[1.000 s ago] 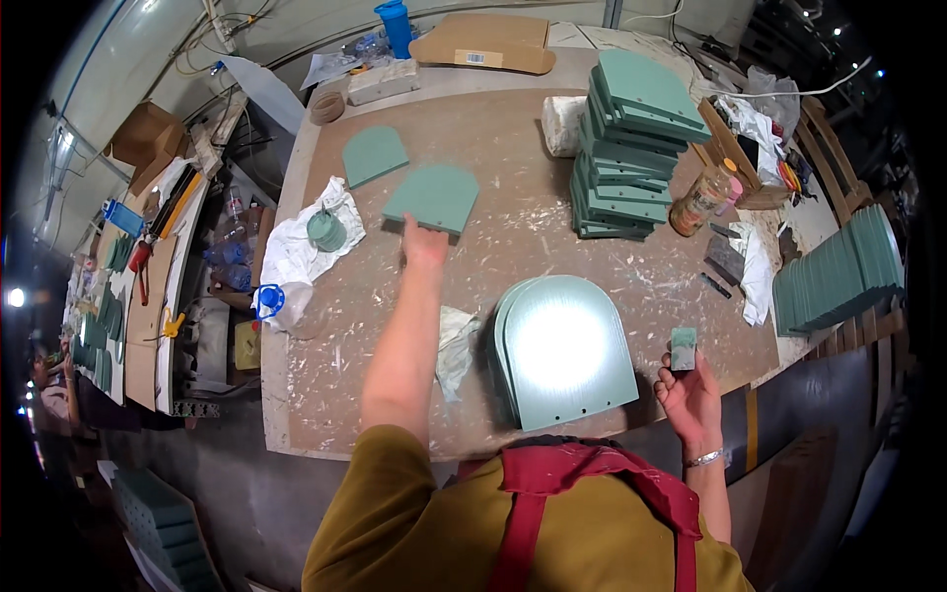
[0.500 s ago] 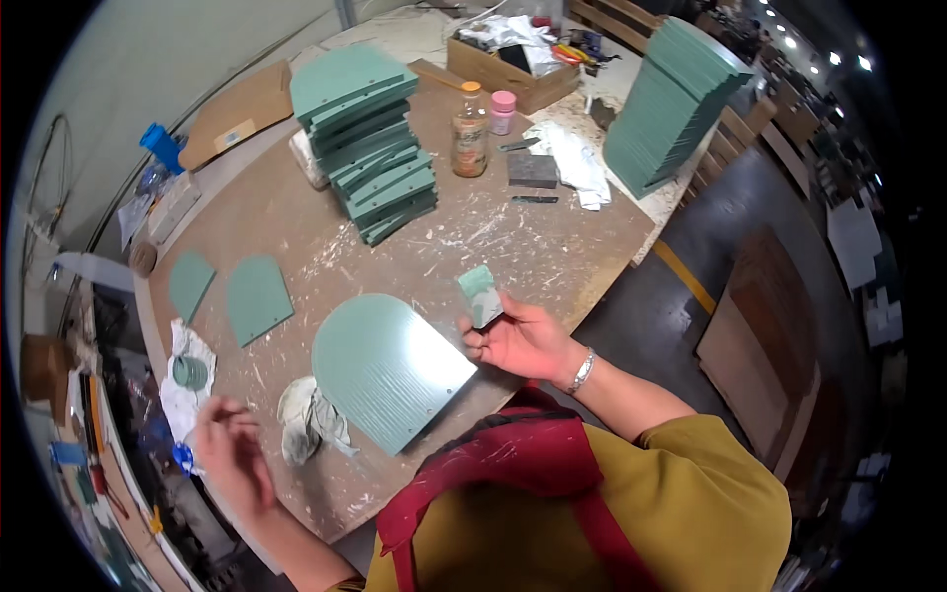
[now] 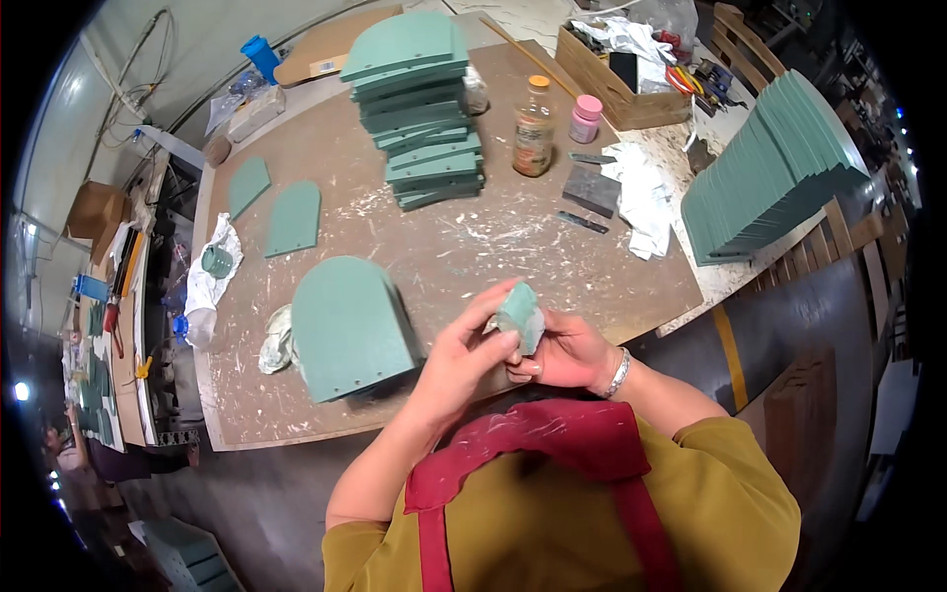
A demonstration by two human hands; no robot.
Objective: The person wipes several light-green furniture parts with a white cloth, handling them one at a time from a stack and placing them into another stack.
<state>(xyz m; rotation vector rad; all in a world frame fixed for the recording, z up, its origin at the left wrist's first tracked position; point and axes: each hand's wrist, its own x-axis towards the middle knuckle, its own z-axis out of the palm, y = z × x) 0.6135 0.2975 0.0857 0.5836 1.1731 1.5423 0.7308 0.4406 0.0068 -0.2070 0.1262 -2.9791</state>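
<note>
In front of my apron, both hands meet around a small flat green-and-grey piece, about palm-sized; its exact kind I cannot make out. My left hand is closed with thumb and fingers pinching it. Around its lower right side curl the fingers of my right hand, a bracelet on that wrist. Just left of the hands lies a green arch-topped panel, holes along its near straight edge. A crumpled whitish cloth sticks out from beside the panel's left edge.
Two smaller green panels lie at the left, near a white rag. Behind stands a leaning stack of green panels; another tall stack is at the right. A glass bottle, pink jar and grey block stand between.
My left hand has come from the table's left side to the green-and-grey piece, which my right hand was holding alone. The view has shifted, and the arched panel sits turned differently.
</note>
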